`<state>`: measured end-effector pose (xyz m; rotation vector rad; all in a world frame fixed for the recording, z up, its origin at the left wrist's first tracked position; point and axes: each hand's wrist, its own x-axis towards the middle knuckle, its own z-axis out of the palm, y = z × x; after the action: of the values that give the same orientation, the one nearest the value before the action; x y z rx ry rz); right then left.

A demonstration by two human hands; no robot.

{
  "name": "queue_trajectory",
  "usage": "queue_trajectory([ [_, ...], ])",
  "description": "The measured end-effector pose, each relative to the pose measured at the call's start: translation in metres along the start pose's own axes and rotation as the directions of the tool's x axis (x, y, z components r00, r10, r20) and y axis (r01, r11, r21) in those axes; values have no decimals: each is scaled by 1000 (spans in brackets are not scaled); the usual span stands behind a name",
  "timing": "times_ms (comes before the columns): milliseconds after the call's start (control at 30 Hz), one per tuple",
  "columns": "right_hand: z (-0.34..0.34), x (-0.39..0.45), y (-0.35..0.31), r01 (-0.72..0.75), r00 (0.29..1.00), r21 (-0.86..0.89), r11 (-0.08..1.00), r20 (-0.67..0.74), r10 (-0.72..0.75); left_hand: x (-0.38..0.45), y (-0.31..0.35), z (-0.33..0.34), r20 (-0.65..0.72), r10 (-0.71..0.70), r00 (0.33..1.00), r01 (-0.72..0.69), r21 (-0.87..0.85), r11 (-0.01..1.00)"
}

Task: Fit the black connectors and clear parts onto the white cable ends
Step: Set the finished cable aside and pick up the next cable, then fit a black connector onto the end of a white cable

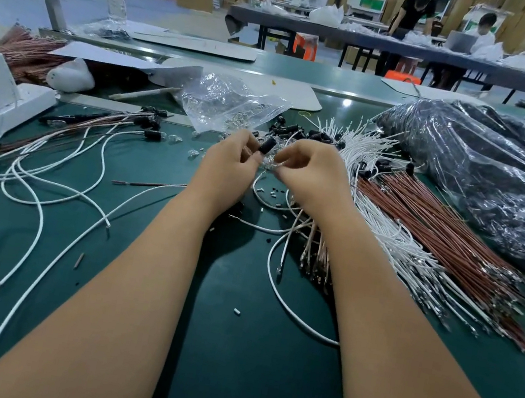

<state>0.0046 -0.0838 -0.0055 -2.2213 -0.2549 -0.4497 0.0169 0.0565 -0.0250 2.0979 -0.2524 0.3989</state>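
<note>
Up between the fingertips of the left hand (231, 159) sits a black connector (267, 146), pinched and tilted, held above the green table (229, 349). Just beside it the right hand (310, 172) has its fingers curled in a narrow pinch on something small and clear; what exactly it is I cannot tell. Beyond the hands lie loose black connectors (303, 132) and a clear bag (228, 103) of clear parts. To the right a bundle of white cables (385, 226) fans out beside brown wires (440, 228). Single white cables (48, 184) loop over the table on the left.
</note>
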Motion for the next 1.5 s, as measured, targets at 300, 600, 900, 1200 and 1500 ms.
queue_trajectory([
  [300,-13,3,5,-153,979,472,868,-44,197,-3,0,1,27,66,997,-65,-44,997],
  [600,-13,5,6,-160,977,517,841,-41,211,-3,1,1,40,89,995,-87,-44,995],
  [900,-11,5,9,-151,979,482,863,-48,198,-4,3,1,46,59,997,-53,-127,991],
  [1200,-11,5,7,-107,988,459,882,-47,145,-2,1,3,14,40,999,-38,-146,989],
  [1500,-9,3,7,-165,983,527,834,23,180,0,3,3,-69,69,995,-81,-198,977],
])
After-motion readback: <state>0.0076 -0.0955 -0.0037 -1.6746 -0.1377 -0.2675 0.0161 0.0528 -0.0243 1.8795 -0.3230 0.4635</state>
